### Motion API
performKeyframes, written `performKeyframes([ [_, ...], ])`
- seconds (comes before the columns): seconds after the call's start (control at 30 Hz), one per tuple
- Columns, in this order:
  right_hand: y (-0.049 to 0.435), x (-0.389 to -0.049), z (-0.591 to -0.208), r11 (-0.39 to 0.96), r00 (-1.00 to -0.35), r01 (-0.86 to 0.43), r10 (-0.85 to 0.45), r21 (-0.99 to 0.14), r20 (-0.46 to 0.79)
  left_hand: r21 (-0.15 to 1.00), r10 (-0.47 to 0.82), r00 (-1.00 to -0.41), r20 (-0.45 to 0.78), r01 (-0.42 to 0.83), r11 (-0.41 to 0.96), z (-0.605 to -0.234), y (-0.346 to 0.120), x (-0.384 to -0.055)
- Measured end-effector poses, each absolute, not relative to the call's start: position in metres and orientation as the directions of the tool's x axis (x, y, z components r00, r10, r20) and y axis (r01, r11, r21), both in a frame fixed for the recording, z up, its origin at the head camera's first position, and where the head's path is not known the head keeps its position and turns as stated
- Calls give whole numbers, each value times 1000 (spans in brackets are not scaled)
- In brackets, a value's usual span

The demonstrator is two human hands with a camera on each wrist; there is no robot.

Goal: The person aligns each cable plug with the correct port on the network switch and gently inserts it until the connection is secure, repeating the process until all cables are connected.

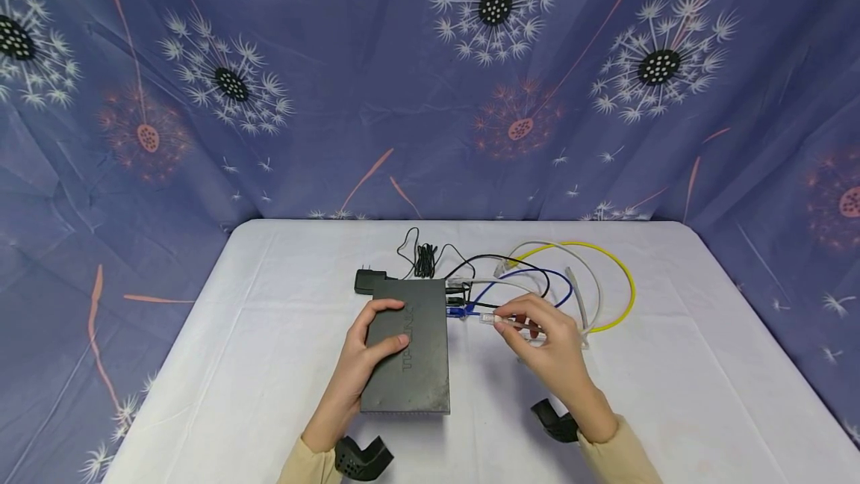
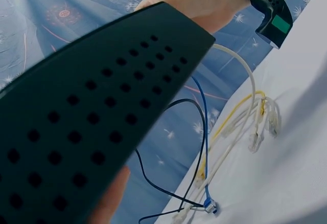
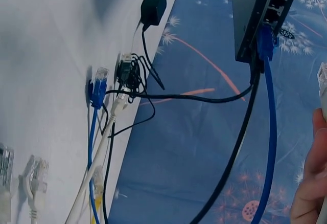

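My left hand (image 1: 372, 346) grips a black network switch (image 1: 410, 383), thumb and a finger lying on its lettered top. The switch's perforated side (image 2: 110, 101) fills much of the left wrist view. A blue ethernet plug (image 3: 265, 45) sits in one of its ports, with black cable running beside it. My right hand (image 1: 554, 334) pinches a grey ethernet cable near its clear plug (image 1: 487, 318). That plug points toward the port side, just right of the blue plug. In the right wrist view, the clear plug (image 3: 323, 75) shows at the edge, apart from the switch.
A black power adapter (image 1: 369, 280) and its bundled cord (image 1: 425, 261) lie behind the switch. Yellow cable (image 1: 631, 290) and grey cables loop at the right. A loose blue plug (image 3: 99, 86) and a clear plug (image 3: 38, 183) rest on the white table (image 1: 672, 394). A patterned curtain hangs behind.
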State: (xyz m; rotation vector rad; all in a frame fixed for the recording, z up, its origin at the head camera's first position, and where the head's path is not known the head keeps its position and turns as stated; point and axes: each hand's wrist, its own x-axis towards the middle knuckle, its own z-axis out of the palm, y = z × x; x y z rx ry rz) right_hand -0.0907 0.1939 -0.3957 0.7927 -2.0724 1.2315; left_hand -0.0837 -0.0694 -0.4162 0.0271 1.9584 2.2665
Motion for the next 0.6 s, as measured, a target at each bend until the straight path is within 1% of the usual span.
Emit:
performKeyframes([
  [0.1,191,-92,-398,393,-638,-747,-196,-536,745,985,121,-989,-82,-99,-139,-416,-69,-83],
  [0.33,185,-92,-399,418,-662,-728,-219,-544,717,984,126,-989,-78,-96,-148,-416,-69,-82],
  [0.6,176,-95,-405,425,-646,-742,-246,-519,722,986,125,-989,-78,-95,-134,-415,-68,-82],
])
